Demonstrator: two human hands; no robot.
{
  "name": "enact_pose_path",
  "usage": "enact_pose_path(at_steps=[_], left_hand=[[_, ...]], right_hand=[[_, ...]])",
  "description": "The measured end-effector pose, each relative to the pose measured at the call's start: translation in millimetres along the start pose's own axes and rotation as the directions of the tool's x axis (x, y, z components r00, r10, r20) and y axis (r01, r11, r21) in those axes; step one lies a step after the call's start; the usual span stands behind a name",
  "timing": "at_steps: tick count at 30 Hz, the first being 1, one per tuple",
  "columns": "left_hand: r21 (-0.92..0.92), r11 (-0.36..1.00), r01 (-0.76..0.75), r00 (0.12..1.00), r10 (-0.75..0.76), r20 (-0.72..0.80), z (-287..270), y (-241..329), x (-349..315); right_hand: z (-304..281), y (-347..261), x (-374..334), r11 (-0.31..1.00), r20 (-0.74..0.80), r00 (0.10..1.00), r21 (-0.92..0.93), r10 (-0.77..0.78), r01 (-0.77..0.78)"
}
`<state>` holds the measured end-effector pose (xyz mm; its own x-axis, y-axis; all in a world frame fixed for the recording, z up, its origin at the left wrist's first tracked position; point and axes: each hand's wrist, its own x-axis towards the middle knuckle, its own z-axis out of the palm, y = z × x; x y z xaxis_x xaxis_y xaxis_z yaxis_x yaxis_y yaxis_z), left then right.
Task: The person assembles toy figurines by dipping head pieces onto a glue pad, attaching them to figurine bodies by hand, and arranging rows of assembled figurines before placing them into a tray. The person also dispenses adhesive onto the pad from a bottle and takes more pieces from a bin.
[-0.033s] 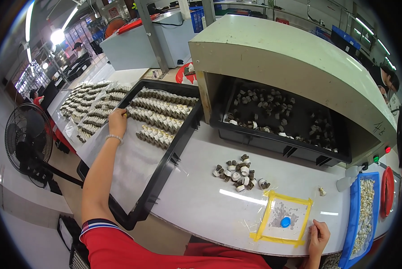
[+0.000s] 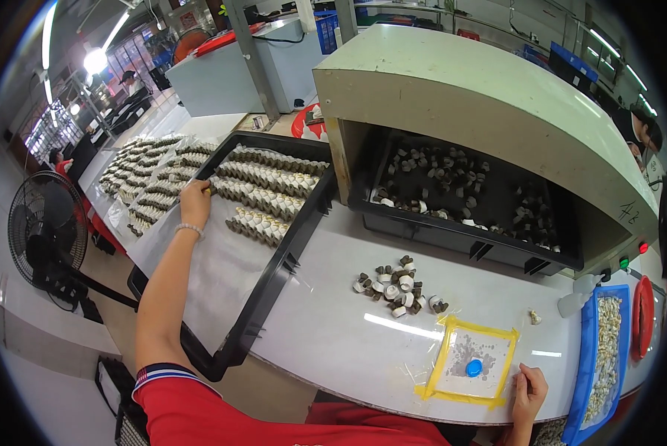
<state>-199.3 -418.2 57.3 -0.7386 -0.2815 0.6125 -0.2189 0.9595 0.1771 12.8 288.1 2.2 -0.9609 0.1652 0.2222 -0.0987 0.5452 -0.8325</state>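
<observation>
My left hand [image 2: 195, 201] reaches into a long black tray [image 2: 233, 349], its fingers closed at the left end of the rows. A small yellowish bit shows at the fingertips; the rest is hidden. Several rows of small white-and-brown pieces [image 2: 263, 195] lie there on a white sheet [image 2: 229, 279]. My right hand [image 2: 528, 390] rests on the table with curled fingers, and nothing shows in it. Beside it is a square edged with yellow tape [image 2: 445, 360], bearing grey spots and a blue cap [image 2: 474, 368]. A loose heap of white-and-brown pieces [image 2: 399, 288] lies between the hands.
A pale curved housing [image 2: 482, 97] stands over another black tray [image 2: 452, 236] with scattered pieces. At the right are a blue basket [image 2: 580, 401] of small pale pieces, a red dish [image 2: 643, 316] and a translucent bottle [image 2: 571, 305]. A black fan [image 2: 47, 230] stands at the left.
</observation>
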Motion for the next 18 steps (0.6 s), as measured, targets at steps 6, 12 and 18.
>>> enact_pose_path(at_steps=[6,12,18], left_hand=[[-0.148,0.984,0.1,0.994,-0.091,0.067,-15,10,-3],[-0.158,0.978,0.135,0.984,-0.114,0.135,-8,4,-3],[-0.03,0.996,0.085,0.98,-0.078,0.183,-19,-1,-3]], right_hand=[[2,0,-1,1.0,-0.013,1.0,0.022,0.008,-0.007],[2,-2,-1,1.0,-0.015,1.0,0.029,0.006,-0.005],[-3,-11,1,1.0,-0.016,1.0,-0.029,0.007,-0.008]])
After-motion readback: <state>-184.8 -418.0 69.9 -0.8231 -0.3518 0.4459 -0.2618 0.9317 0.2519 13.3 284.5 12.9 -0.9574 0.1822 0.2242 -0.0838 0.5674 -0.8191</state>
